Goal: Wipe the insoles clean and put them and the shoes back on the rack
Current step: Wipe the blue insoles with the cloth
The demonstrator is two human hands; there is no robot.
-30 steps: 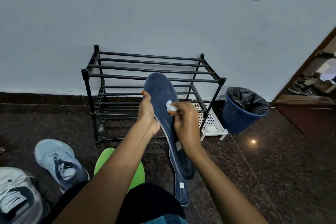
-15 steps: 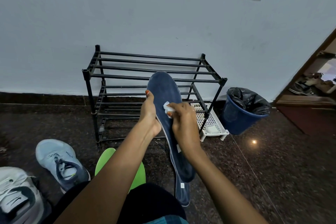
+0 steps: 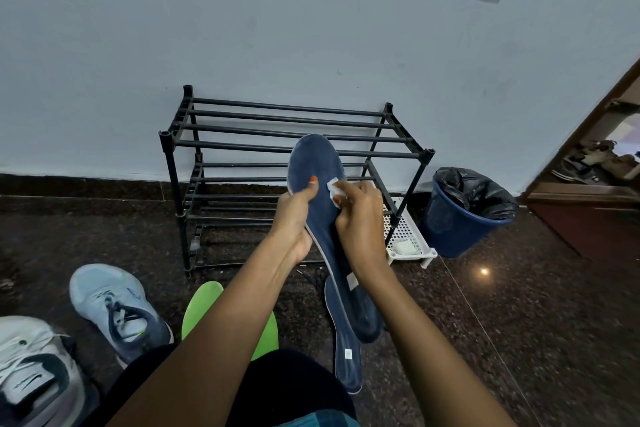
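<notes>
A dark blue insole [image 3: 313,163] stands tilted in front of the black shoe rack [image 3: 277,128]. My left hand [image 3: 294,218] grips its left edge, thumb across the top face. My right hand [image 3: 360,218] pinches a small white wipe [image 3: 333,188] against the insole's middle. A second blue insole [image 3: 344,350] lies on the floor beneath. A green insole [image 3: 201,305] lies on the floor, partly hidden by my left arm. Two light grey shoes [image 3: 114,305] [image 3: 31,367] sit at the lower left.
A white perforated tray [image 3: 408,239] holding a white pad stands right of the rack. A blue bin with a black liner [image 3: 460,218] is beyond it. A brown cabinet and doorway [image 3: 588,211] are at the far right. The floor is dark polished stone.
My right hand with the wipe has slid slightly up the insole. The insole and left hand have shifted a little to the right.
</notes>
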